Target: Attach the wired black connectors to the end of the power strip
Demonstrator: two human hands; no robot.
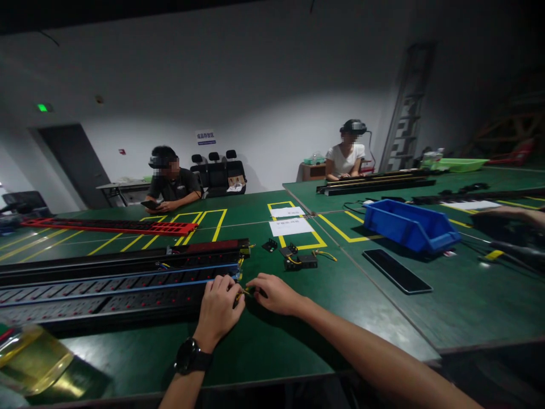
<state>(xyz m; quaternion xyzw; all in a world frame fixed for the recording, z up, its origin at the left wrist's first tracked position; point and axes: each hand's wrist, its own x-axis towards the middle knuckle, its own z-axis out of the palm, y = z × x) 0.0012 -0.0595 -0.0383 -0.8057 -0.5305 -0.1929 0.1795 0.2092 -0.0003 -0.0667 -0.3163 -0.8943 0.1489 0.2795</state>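
Both hands meet at end of long black power strip (114, 284): left hand (219, 309) & right hand (275, 293) pinch thin yellow wire (244, 292) btwn fingertips, on matte green table (264, 346).

Counter (264, 341): matt green surface with painted yellow lines. Power strip (119, 278): black metal housing, semi-gloss, with blue edging. Bin (409, 224): smooth blue plastic. Phone (397, 271): glossy black glass. Sheets (290, 226): white matt paper. Bag (32, 360): clear yellowish glossy plastic film.
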